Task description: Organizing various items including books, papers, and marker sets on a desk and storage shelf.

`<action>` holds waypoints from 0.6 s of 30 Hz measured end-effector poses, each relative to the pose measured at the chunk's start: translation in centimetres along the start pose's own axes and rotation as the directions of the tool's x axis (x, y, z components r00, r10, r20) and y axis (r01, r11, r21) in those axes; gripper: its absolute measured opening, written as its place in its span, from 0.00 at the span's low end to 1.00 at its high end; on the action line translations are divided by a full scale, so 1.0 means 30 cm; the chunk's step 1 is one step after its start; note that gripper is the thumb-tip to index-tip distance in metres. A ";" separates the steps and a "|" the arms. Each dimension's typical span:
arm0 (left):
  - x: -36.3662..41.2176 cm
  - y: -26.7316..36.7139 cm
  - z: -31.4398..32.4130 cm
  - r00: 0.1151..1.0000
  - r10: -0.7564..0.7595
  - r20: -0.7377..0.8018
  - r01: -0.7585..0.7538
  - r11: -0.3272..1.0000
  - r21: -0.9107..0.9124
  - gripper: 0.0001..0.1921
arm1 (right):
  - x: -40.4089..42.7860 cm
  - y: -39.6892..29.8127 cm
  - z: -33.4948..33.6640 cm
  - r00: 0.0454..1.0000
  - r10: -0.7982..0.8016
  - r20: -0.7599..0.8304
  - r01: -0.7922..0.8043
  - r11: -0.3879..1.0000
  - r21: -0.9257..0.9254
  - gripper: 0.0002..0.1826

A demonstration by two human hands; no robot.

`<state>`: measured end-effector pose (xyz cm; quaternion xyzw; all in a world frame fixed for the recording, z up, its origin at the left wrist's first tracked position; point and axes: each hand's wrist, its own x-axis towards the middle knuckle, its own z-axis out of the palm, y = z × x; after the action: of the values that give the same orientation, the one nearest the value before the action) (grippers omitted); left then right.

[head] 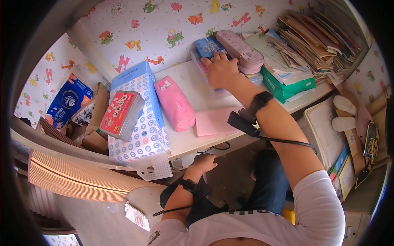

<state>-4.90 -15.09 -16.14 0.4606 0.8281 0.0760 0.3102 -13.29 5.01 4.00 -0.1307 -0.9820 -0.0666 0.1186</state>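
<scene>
My right hand [221, 70] reaches to the back of the white desk [181, 73] with its fingers spread over a blue packet [207, 46] and a clear plastic box [200, 58]. Whether the fingers grip either one cannot be told. Beside the fingertips lies a mauve zip case [240, 50]. My left hand [205, 163] hangs low before the desk's front edge, its fingers curled and partly hidden; I cannot tell if it holds anything. A pink pencil case [175, 103] and a pink sheet or booklet [215, 121] rest on the desk between the hands and the patterned box.
On the left stands a blue-and-white patterned box [138, 135] with a red-lidded plastic box [118, 113] on it. Beyond is a Vinda tissue pack [70, 100]. A green box [281, 87] and stacked books [314, 43] fill the right. Folders [323, 129] stand below.
</scene>
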 end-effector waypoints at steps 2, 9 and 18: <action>-0.001 -0.005 0.010 0.999 0.016 -0.039 -0.015 1.000 0.022 0.17 | 0.011 -0.010 -0.008 0.999 -0.040 0.034 0.042 0.996 -0.074 0.25; 0.014 0.001 0.000 0.997 0.033 -0.072 -0.032 0.999 0.013 0.19 | -0.037 0.103 0.000 0.895 -0.251 -0.370 0.222 0.968 -0.120 0.24; 0.016 -0.006 0.007 0.998 0.046 -0.053 -0.045 0.999 0.016 0.18 | -0.067 0.163 0.029 0.680 -0.631 -0.374 0.640 0.759 -0.117 0.18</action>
<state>-5.07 -14.82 -16.60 0.4795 0.8259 0.0890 0.2828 -10.26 9.36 3.13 0.2355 -0.9223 -0.1170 0.2831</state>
